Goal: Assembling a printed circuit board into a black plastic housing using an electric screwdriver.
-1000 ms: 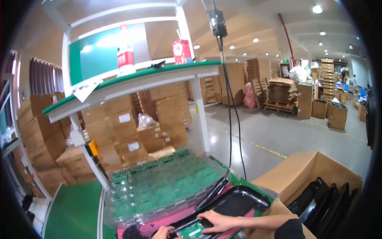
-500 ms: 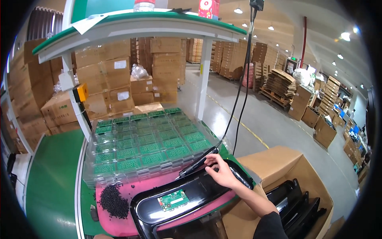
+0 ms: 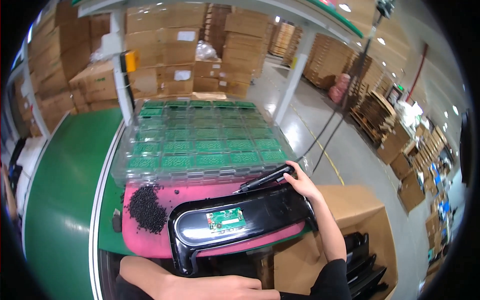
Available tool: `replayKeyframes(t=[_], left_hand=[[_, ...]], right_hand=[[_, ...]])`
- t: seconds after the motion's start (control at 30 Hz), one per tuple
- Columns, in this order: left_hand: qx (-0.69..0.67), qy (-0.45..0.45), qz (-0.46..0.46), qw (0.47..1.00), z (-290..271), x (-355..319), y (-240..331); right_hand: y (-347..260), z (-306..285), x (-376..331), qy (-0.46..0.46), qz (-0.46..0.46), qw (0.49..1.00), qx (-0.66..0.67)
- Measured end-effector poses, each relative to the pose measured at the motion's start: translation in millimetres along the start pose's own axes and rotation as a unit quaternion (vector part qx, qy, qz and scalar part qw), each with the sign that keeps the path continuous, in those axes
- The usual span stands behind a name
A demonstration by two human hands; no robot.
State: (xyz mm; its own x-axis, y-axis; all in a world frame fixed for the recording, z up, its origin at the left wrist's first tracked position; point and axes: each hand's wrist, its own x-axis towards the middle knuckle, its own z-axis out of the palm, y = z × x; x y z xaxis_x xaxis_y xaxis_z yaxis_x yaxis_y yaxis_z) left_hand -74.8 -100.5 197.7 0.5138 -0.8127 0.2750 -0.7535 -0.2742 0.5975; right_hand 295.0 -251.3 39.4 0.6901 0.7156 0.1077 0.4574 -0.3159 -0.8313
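one right hand [image 3: 301, 181] gripping screwdriver [image 3: 265, 179], screw pile [image 3: 146, 209] beside black housing [image 3: 240, 220]

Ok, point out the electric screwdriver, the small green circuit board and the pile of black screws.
electric screwdriver [image 3: 265, 178], head view, middle of its black body.
small green circuit board [image 3: 226, 219], head view, its centre.
pile of black screws [image 3: 146, 209], head view, middle of the heap.

On the surface [image 3: 65, 200], a mat [image 3: 150, 240] carries a curved housing [image 3: 270, 210] with a small circuit board [image 3: 226, 220] in its middle. A heap of screws [image 3: 146, 210] sits left of the housing. Behind them lie trays of circuit boards [image 3: 200, 145]. An electric screwdriver [image 3: 265, 179] lies along the housing's far edge. Right of the surface stands a carton [image 3: 370, 210] holding more housings [image 3: 365, 265].
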Motion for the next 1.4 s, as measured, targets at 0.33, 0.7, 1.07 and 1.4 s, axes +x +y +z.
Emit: replayKeyframes(t=[0.33,0.7,1.07,1.4], left_hand=[[0.08,0.087,0.032,0.992,20,33,16],[0.101,0.047,0.034,0.993,16,61,10],[0.297,0.247,-0.682,0.62,77,-150,-119],[0.286,0.337,-0.614,0.654,78,-188,-122]], right_hand=[[-33,75,14,0.251,-0.203,0.929,0.181],[-61,119,24,-0.074,-0.097,0.874,0.47],[-81,92,-17,0.033,-0.169,0.791,0.587],[-110,113,-39,-0.017,-0.214,0.775,0.595]])
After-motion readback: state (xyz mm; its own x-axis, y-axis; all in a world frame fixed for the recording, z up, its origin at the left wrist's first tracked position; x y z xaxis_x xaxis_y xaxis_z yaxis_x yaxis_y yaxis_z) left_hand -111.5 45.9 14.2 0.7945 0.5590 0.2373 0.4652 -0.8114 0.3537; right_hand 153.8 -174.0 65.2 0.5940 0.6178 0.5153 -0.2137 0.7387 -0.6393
